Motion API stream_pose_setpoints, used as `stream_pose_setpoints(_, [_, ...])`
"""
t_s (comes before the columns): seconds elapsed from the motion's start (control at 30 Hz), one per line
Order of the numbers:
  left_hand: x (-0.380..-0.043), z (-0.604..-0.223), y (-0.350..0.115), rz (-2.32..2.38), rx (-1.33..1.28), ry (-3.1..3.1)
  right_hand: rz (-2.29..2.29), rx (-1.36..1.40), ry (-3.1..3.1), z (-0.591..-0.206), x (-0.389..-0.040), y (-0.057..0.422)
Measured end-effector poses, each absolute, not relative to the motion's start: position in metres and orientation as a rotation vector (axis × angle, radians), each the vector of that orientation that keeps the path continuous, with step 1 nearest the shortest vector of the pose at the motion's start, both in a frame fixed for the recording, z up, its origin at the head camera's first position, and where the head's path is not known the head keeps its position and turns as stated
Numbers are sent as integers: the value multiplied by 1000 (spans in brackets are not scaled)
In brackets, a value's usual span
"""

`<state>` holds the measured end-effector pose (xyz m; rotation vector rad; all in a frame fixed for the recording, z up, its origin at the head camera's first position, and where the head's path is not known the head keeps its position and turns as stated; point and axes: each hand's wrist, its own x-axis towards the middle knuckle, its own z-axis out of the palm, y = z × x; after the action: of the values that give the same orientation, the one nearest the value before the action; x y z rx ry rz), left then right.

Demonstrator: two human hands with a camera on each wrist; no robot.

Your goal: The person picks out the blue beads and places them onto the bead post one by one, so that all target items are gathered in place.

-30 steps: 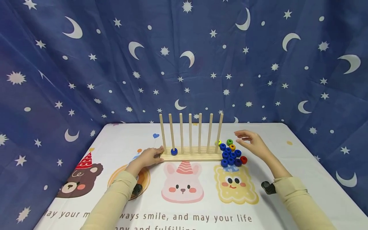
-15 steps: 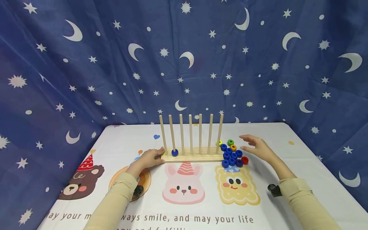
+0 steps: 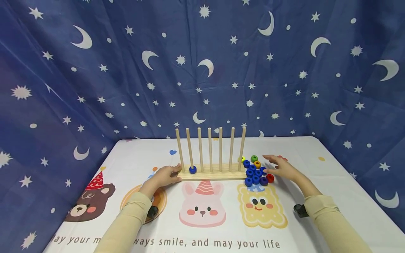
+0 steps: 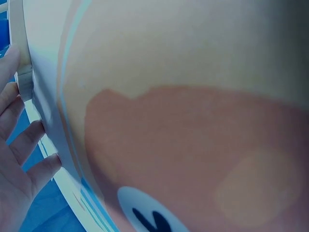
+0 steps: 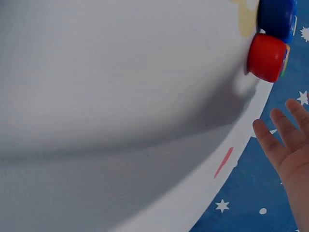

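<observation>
Currently the left hand (image 3: pixel 165 175) grips the end of the wooden rack (image 3: pixel 218 174), which stretches from it toward the right hand (image 3: pixel 284 170). One blue ring (image 3: pixel 192 170) sits on the second peg (image 3: pixel 189 147) from the left hand. The right hand, fingers loosely extended and grasping nothing, is just beside the loose rings (image 3: pixel 255 179), the red ring (image 3: pixel 270 178) near its thumb.

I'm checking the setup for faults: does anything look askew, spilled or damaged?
Nothing looks spilled or damaged. The outer pegs of the rack seem to splay, perhaps a lens effect; the left hand holds its left end. Loose beads cluster beside its right end.
</observation>
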<state>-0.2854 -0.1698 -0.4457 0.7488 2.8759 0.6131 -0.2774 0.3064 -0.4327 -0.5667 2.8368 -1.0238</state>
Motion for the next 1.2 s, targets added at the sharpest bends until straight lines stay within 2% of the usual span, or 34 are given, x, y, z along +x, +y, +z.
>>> stream_pose_setpoints(0.37, [-287,-450,-170,613,779,2893,-1070,-598,2757,-444,-280,306])
stream_pose_setpoints(0.87, [-286,-447,-170,601,753,2881,-1040,-501,2763,-442,-284,303])
stream_pose_setpoints(1.2, [-286,-446,-171,585,736,2890,-1031,-590,2807,-443,-285,301])
